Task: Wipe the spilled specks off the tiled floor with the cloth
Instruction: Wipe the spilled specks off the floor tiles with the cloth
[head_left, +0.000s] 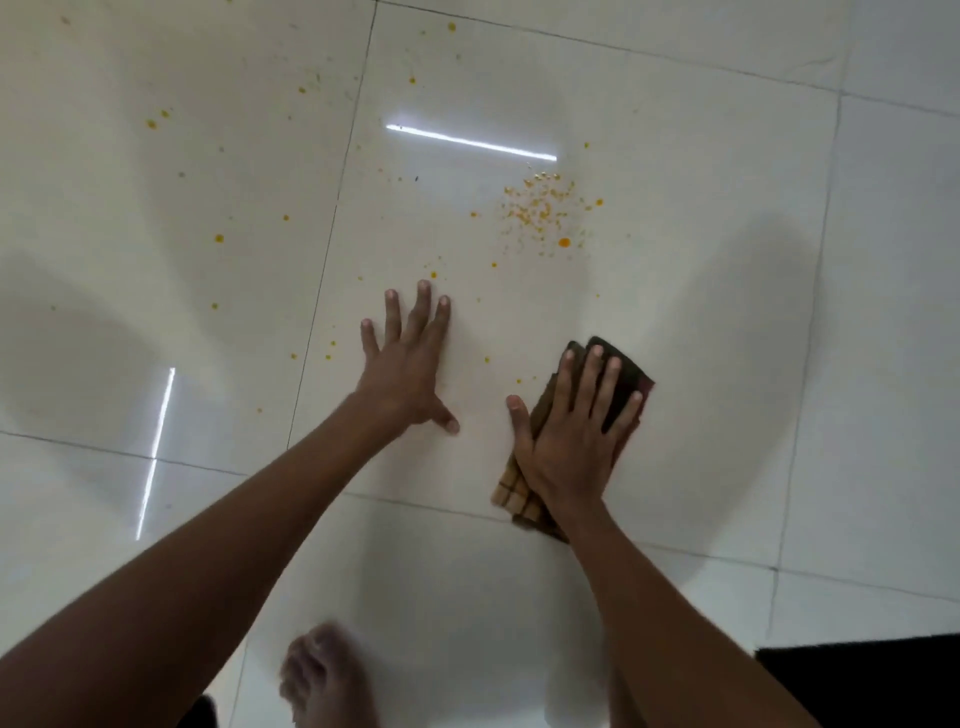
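Nothing readable turned up anywhere in the head view: no words, labels, brands, numbers or signs.

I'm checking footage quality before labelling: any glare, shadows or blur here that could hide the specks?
Head view: two bright streaks of glare on the floor; soft shadows at both sides; the foot is blurred; grout lines bow from the wide lens. The specks, cloth, left hand and right hand look sharp.
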